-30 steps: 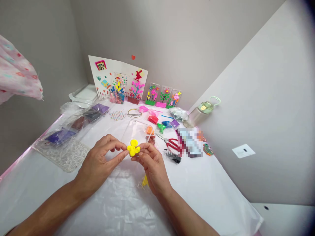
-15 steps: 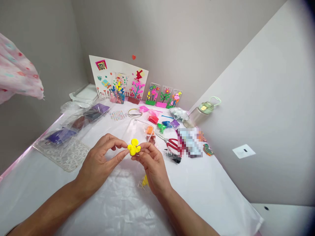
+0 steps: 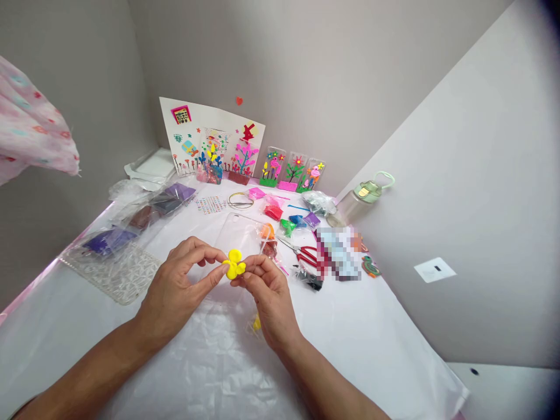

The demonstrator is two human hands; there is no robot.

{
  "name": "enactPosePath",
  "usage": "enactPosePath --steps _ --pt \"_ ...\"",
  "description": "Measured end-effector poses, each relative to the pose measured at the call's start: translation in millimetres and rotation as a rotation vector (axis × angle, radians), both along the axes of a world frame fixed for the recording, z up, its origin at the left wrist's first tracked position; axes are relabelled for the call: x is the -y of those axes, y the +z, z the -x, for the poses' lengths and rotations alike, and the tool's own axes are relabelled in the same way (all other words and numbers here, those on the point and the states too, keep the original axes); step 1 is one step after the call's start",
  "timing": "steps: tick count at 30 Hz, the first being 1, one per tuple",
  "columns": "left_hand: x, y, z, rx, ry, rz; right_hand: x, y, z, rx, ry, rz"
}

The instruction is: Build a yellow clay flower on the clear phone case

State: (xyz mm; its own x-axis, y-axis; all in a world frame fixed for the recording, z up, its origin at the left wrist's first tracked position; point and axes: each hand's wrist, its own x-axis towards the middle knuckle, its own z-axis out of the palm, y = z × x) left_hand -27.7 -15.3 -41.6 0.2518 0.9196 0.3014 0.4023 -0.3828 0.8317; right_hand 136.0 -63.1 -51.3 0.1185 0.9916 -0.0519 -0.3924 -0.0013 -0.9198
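Between my fingertips is a yellow clay flower (image 3: 234, 264) with rounded petals, raised above the white-covered table. My left hand (image 3: 179, 286) pinches its left side with thumb and forefinger. From the right, my right hand (image 3: 270, 291) closes thumb and fingers on a small petal at its lower right. Just behind the flower lies a clear phone case (image 3: 245, 231). A small bag with yellow clay (image 3: 256, 322) sits on the table, partly covered by my right hand.
Red-handled scissors (image 3: 305, 255) and a bag of black clay (image 3: 311, 278) lie to the right, near a green-lidded bottle (image 3: 361, 198). Several bagged clays and a textured clear mat (image 3: 126, 280) are at left. Decorated phone cases (image 3: 295, 170) lean on the back wall.
The yellow flower has shifted slightly left and turned between my fingers. My right hand has moved a little left with it; my left hand stays nearly in place.
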Motion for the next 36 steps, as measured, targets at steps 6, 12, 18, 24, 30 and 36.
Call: enactPosePath --steps 6,12,18,24,30,36 --pt "-0.7 1.8 0.7 -0.014 -0.01 0.042 0.0 -0.8 -0.1 0.043 -0.011 -0.016" --pt "0.9 4.4 0.0 -0.018 -0.005 0.069 1.3 0.7 -0.3 0.066 -0.02 -0.032" --pt "1.3 4.3 -0.2 -0.017 -0.009 0.074 2.9 3.1 0.5 0.088 -0.024 -0.05" --pt "2.7 5.9 0.5 0.015 -0.024 0.096 1.7 1.3 -0.9 0.093 -0.027 -0.03" --pt "2.7 6.6 1.1 0.027 -0.037 0.079 1.8 4.2 -0.8 0.106 -0.027 -0.024" --pt "2.2 7.1 0.5 0.018 0.001 0.079 2.6 5.2 -0.1 0.101 -0.038 -0.014"
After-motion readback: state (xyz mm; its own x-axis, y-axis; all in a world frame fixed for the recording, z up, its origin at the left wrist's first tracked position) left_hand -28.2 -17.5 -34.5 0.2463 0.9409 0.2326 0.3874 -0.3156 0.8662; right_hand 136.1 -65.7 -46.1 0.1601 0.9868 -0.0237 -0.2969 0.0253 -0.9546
